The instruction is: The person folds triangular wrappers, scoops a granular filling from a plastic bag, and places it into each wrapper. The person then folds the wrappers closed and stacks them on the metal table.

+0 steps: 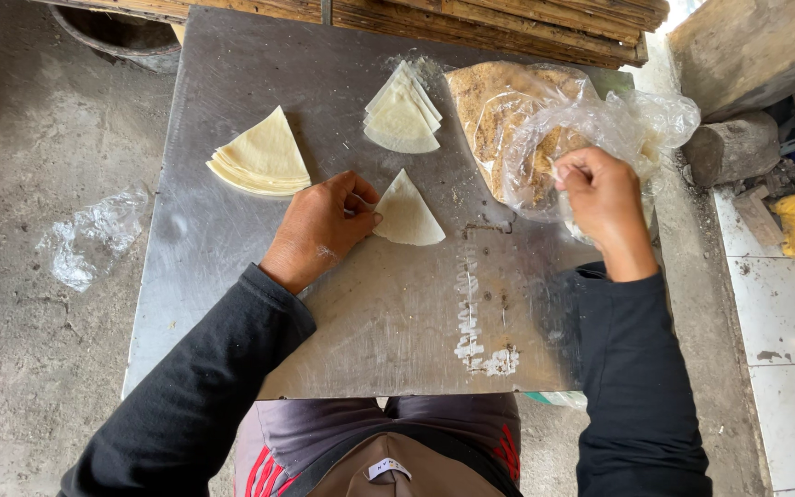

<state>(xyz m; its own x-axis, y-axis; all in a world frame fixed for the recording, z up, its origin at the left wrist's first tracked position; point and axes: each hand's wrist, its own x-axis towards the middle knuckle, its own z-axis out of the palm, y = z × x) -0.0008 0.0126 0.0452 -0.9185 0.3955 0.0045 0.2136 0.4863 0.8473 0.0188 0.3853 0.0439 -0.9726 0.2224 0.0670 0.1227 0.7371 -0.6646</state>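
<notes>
From my remote station, the steel desk (342,322) fills most of the view, standing on a rough concrete floor (29,304). At its far right lies a clear plastic bag (545,120) holding brown crumbly filling. My right hand (604,198) is at the bag's near edge with its fingers pinched together; I judge it is taking a pinch of filling, though what lies between the fingertips is hidden. To the far left sits the larger wrapper stack (264,156), fan-shaped and pale; a smaller wrapper stack (402,115) lies farther back, just beside the bag. Nearest me, between both hands, a single folded wrapper (407,213) lies flat on the desk. My left hand (324,225) is curled, thumb and fingertips pressing the left edge of that piece to pin it. Judged step: loading filling for the single piece. The next move calls for carrying the pinch across without spilling while the left hand prevents the wrapper from sliding.
</notes>
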